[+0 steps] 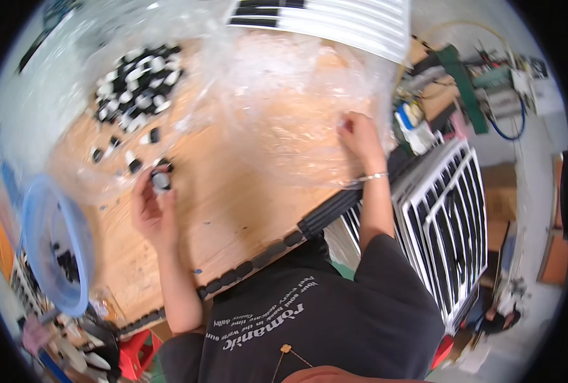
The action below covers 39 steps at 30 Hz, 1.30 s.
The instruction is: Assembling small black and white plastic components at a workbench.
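Observation:
My left hand (153,214) is closed around a small round black-and-grey cap-like piece (162,180), held up between thumb and fingers over the wooden table. Just beyond it lie a few loose black-and-white pieces (134,163). Farther off, at the far left, a heap of the same small pieces (137,86) rests on clear plastic film. To the right, my right hand (361,137) is above a crumpled clear plastic sheet (277,121), its fingers drawn together. Whether film or a small part is between those fingertips cannot be made out.
A blue plastic tub (83,281) with black bits inside stands at the left. White slatted panels (446,223) lean at the right, and another white ribbed panel (354,22) lies at the far edge. Black padding (252,262) lines the near table edge.

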### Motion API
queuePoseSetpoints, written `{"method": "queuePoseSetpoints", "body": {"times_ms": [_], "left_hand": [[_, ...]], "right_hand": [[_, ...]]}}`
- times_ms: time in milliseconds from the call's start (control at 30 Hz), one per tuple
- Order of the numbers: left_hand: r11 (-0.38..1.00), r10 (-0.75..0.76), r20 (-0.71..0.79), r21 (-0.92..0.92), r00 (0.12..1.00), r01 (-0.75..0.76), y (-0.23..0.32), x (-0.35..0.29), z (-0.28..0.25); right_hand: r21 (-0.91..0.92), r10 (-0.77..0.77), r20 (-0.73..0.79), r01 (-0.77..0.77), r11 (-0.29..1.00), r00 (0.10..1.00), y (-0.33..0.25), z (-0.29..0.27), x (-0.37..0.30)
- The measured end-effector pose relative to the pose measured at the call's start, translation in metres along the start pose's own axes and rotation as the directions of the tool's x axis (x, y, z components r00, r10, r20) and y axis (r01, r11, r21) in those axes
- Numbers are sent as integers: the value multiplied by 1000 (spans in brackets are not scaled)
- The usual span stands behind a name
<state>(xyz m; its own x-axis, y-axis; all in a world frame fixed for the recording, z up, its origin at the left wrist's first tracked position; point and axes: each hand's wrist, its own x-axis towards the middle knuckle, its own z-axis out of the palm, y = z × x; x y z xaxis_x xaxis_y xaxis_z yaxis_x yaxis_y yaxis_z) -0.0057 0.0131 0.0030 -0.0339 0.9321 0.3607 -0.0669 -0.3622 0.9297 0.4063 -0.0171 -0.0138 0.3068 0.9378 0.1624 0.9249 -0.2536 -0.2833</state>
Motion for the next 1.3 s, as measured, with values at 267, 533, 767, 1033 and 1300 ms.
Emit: {"method": "queuePoseSetpoints", "body": {"times_ms": [267, 533, 767, 1033, 1300], "left_hand": [[985, 137, 15, 107, 990, -138, 1, -2, 11], [818, 449, 34, 387, 893, -426, 9, 2, 16], [761, 498, 80, 437, 864, -479, 14, 0, 12], [781, 488, 37, 427, 872, -456, 14, 0, 11], [749, 520, 43, 457, 853, -479, 11, 5, 10]], "right_hand": [[902, -43, -117, 125, 413, 992, -169, -25, -5], [862, -337, -379, 461, 209, 862, -260, 2, -37], [692, -379, -564, 671, 268, 733, -268, 9, -44], [663, -473, -499, 671, 331, 726, -267, 7, -49], [977, -441, 148, -200, -73, 885, -263, 10, -45]]}}
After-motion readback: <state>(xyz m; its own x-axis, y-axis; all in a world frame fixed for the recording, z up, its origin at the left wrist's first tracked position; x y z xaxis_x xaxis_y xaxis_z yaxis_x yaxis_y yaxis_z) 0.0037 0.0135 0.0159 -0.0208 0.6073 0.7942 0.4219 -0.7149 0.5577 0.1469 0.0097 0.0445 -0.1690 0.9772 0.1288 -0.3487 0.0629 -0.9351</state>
